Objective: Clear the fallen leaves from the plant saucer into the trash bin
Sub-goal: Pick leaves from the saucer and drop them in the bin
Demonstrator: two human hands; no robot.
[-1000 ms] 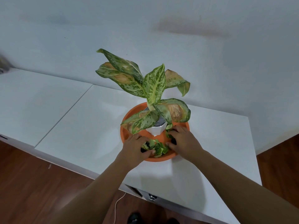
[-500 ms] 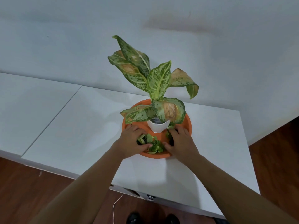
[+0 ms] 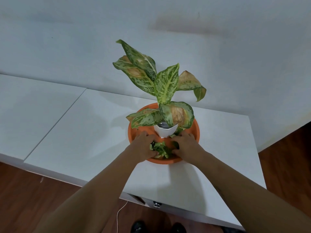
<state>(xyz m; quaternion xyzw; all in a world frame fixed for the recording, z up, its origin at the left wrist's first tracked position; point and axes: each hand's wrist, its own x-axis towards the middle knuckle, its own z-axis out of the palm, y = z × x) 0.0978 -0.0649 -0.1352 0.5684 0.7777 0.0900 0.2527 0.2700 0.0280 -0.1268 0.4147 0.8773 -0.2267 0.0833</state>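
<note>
Fallen leaves [image 3: 161, 149] heaped btwn both hands in saucer [image 3: 133, 132]: left hand [image 3: 143, 145] & right hand [image 3: 186, 145] cupped, fingers curled inward, pile equally near each

White table [image 3: 87, 132] runs across the frame; a thin seam [image 3: 57, 122] splits its top into a left panel and a right panel. Glossy surface, soft reflections. Front edge overhangs a dark wood floor [image 3: 33, 195], which shows again at far right, past the table's end. Pale wall [image 3: 67, 39] behind, with a faint brownish smudge [image 3: 181, 29] high up. Small metal fitting [image 3: 156, 205] under the table's front edge. Thin white cable [image 3: 119, 214] trails down across the floor below it. Two dark shoe tips [image 3: 158, 227] at bottom edge, side by side.
</note>
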